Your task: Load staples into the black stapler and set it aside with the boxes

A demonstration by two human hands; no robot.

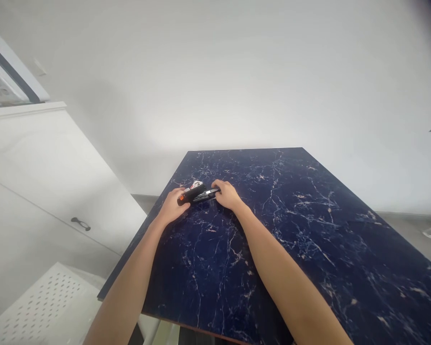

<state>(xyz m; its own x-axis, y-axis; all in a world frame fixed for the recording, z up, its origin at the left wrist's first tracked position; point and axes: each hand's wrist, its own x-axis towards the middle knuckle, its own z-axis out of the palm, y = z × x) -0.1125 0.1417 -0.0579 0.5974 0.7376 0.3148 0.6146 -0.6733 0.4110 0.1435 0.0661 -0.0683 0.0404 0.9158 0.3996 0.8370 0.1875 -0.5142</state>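
Your left hand [172, 205] and right hand [227, 194] grip a black tool [198, 194], fingers closed on its ends; hold it flat on the surface [290, 230].

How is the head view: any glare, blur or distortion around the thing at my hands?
Head view: soft, even light, no harsh glare on the dark table; wide-angle bending toward the edges and a dark corner at top right; the black tool between the left hand and right hand is small and soft, its detail unreadable.
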